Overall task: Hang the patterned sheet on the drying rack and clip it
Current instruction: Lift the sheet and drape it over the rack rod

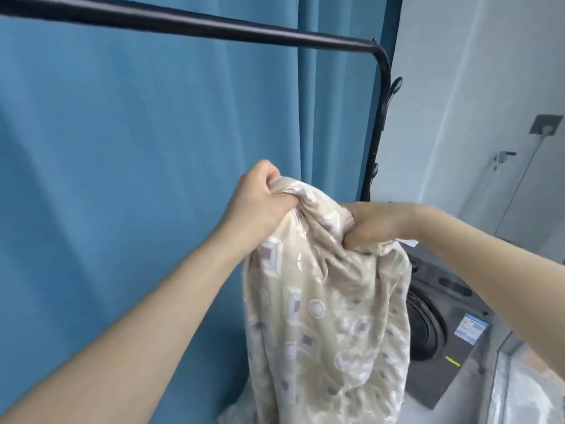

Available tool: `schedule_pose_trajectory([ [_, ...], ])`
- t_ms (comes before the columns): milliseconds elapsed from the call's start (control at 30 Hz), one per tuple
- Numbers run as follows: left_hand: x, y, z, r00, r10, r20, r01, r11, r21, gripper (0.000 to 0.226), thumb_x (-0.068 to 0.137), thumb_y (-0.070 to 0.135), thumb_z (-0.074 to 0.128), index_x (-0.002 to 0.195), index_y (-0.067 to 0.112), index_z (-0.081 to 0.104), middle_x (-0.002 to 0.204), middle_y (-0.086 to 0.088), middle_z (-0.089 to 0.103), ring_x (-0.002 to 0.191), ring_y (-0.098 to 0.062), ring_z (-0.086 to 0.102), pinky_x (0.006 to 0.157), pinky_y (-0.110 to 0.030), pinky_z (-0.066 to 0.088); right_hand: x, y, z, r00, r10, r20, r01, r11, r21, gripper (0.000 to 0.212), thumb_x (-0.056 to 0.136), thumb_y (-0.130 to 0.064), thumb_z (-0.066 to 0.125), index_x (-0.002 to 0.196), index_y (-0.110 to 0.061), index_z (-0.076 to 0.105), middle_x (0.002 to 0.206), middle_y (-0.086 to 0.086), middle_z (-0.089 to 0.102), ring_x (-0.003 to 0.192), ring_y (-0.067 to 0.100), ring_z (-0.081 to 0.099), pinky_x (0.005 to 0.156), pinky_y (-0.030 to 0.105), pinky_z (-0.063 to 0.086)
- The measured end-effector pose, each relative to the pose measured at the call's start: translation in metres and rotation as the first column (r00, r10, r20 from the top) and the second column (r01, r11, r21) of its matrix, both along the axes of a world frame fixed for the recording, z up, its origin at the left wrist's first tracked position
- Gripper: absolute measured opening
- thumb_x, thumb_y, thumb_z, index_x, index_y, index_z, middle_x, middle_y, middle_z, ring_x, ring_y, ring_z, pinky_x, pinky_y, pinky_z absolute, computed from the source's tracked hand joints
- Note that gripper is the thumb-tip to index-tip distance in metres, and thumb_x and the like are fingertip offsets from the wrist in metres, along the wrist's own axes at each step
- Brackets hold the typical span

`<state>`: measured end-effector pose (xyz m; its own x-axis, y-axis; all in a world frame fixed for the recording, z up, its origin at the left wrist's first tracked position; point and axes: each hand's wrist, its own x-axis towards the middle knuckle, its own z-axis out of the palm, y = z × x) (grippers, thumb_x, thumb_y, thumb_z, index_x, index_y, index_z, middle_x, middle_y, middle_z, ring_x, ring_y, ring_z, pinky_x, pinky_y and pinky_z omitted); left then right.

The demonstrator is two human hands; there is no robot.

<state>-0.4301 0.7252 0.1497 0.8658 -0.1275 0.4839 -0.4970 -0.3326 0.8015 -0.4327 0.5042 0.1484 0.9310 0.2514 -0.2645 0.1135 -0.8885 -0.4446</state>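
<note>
Two hands: both clench one bunched sheet, held up in front of the person.
Left hand (pixel 260 198): fist closed round the top fold of the sheet, thumb side up, a little higher than the right hand.
Right hand (pixel 377 223): fingers curled down into a gather of the cloth, just right of the left hand and slightly lower.
Sheet (pixel 327 316): beige with white and mauve squares and rings; it hangs in a crumpled bundle from both hands, falling below them out of view.
Rack (pixel 195 26): black bar running well above both hands, bending down into a post beyond the right hand; the sheet does not touch it.
Clips (pixel 396 86): dark, on the post above the right hand; details too small to tell.
Curtain (pixel 122 148): blue, behind the rack and left hand.
Washer (pixel 443 304): dark, round door, below the right forearm, partly hidden by the sheet.
</note>
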Motion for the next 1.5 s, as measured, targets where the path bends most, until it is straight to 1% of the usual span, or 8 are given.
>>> schedule_pose_trajectory([
  [200,-0.012,0.038,-0.086,0.796,0.132,-0.591,0.441,0.541,0.716,0.027,0.066,0.034,0.08,0.082,0.019,0.066,0.078,0.004,0.062,0.075,-0.017,0.063,0.064,-0.029,0.048,0.022,-0.008,-0.004,0.813,-0.276,0.513,0.268,0.959,0.091,0.033,0.078,0.006,0.043,0.058,-0.016,0.058,0.061,-0.002,0.057,0.069,0.022,0.055,0.052,0.023,0.04],
  [433,-0.001,0.066,-0.112,0.826,0.116,-0.552,0.034,0.966,0.255,0.038,0.073,0.046,0.066,0.078,0.008,0.065,0.073,-0.006,0.07,0.068,-0.027,0.068,0.066,-0.042,0.054,0.017,-0.003,0.001,0.993,-0.114,0.039,0.113,0.993,0.019,0.072,0.083,-0.004,0.06,0.146,-0.029,0.035,0.14,-0.006,0.048,0.126,0.014,0.047,0.102,0.029,0.041],
  [567,-0.009,0.038,-0.048,0.984,0.025,-0.176,0.001,0.989,0.148,0.034,0.071,0.034,0.07,0.07,0.004,0.056,0.059,0.0,0.051,0.053,-0.015,0.047,0.055,-0.031,0.041,0.011,0.038,-0.044,0.99,0.135,0.05,-0.132,0.988,-0.075,0.028,0.08,-0.001,0.059,0.076,-0.029,0.058,0.069,-0.021,0.062,0.064,-0.007,0.057,0.062,0.016,0.043],
  [733,-0.03,0.078,-0.068,0.631,0.117,-0.767,0.543,0.639,0.545,0.039,0.063,0.031,0.08,0.095,0.011,0.07,0.092,-0.006,0.074,0.084,-0.025,0.071,0.078,-0.035,0.057,0.03,0.01,-0.007,0.843,-0.202,0.499,0.193,0.979,0.07,0.029,0.082,0.001,0.042,0.058,-0.011,0.054,0.059,0.0,0.052,0.061,0.021,0.047,0.053,0.026,0.038],
  [867,-0.031,0.075,-0.086,0.899,0.376,-0.226,0.012,0.494,0.869,0.031,0.089,0.033,0.055,0.104,0.007,0.065,0.109,-0.019,0.068,0.099,-0.034,0.066,0.075,-0.034,0.051,0.025,0.019,0.007,0.946,-0.117,0.303,0.111,0.993,0.035,0.018,0.074,-0.005,0.047,0.069,-0.016,0.06,0.071,0.002,0.064,0.075,0.024,0.061,0.064,0.029,0.05],
  [1067,-0.049,0.074,-0.026,0.781,0.417,0.464,-0.617,0.627,0.475,0.02,0.08,0.01,0.054,0.097,0.02,0.05,0.083,-0.009,0.066,0.079,-0.039,0.059,0.061,-0.037,0.036,0.0,0.077,-0.045,0.974,0.225,0.011,-0.224,0.966,0.128,0.01,0.081,-0.016,0.072,0.081,-0.013,0.063,0.075,-0.007,0.062,0.072,0.009,0.056,0.069,0.024,0.046],
  [1300,-0.058,0.093,-0.084,0.692,0.211,-0.69,0.396,0.689,0.607,0.03,0.065,0.032,0.079,0.081,0.009,0.07,0.072,0.001,0.063,0.066,-0.019,0.061,0.062,-0.028,0.046,0.043,0.053,-0.021,0.719,-0.16,0.676,0.069,0.985,0.161,0.015,0.083,-0.009,0.047,0.088,-0.021,0.04,0.068,0.009,0.055,0.064,0.03,0.048,0.058,0.037,0.041],
  [1500,-0.023,0.15,-0.095,0.73,0.584,-0.355,-0.417,0.792,0.445,0.029,0.08,0.032,0.057,0.08,0.006,0.069,0.09,-0.019,0.071,0.089,-0.034,0.068,0.069,-0.033,0.052,0.031,0.048,-0.006,0.938,-0.305,0.166,0.177,0.831,0.527,0.034,0.079,0.007,0.045,0.098,-0.004,0.07,0.092,0.015,0.073,0.092,0.036,0.068,0.079,0.041,0.057],
])
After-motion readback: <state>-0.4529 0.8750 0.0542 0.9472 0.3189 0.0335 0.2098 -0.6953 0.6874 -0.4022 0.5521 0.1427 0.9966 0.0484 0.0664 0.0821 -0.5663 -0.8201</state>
